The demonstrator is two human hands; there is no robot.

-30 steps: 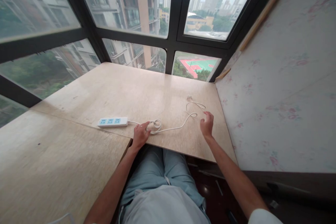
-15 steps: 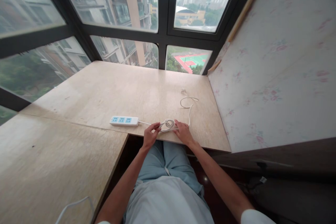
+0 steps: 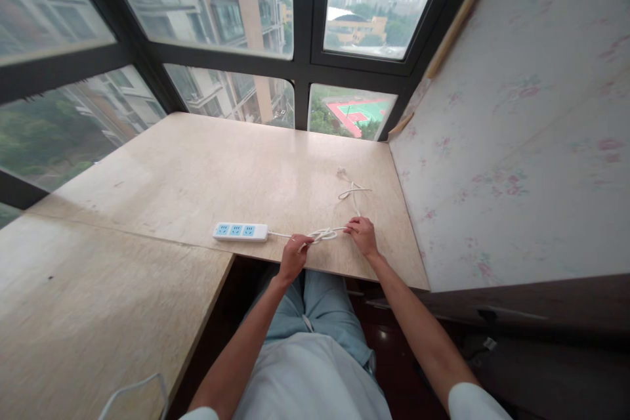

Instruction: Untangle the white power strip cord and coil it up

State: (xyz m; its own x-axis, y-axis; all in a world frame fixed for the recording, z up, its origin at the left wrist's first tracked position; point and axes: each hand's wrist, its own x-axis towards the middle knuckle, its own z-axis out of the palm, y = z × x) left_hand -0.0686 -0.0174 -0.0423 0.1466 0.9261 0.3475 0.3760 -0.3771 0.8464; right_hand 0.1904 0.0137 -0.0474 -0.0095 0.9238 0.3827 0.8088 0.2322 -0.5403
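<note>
A white power strip (image 3: 241, 231) with three blue socket faces lies on the stone-patterned tabletop. Its white power cord (image 3: 327, 234) runs right from the strip and loops over itself between my hands, close to the table's front edge. My left hand (image 3: 295, 254) pinches the cord at the left side of the loops. At their right, my right hand (image 3: 362, 233) is closed on the cord with thumb and fingertips. Beyond it the cord curls back to the plug (image 3: 341, 172), which rests farther off near the right wall.
Dark-framed windows (image 3: 303, 65) line the far and left sides. A floral-papered wall (image 3: 512, 144) bounds the table at right. Another tabletop section (image 3: 98, 315) extends at left, with a separate white cable (image 3: 130, 388) near its edge.
My right hand has moved right and slightly away from me, drawing the cord loops flatter and longer. The power strip has shifted a little right in view, and the cord near the plug has moved.
</note>
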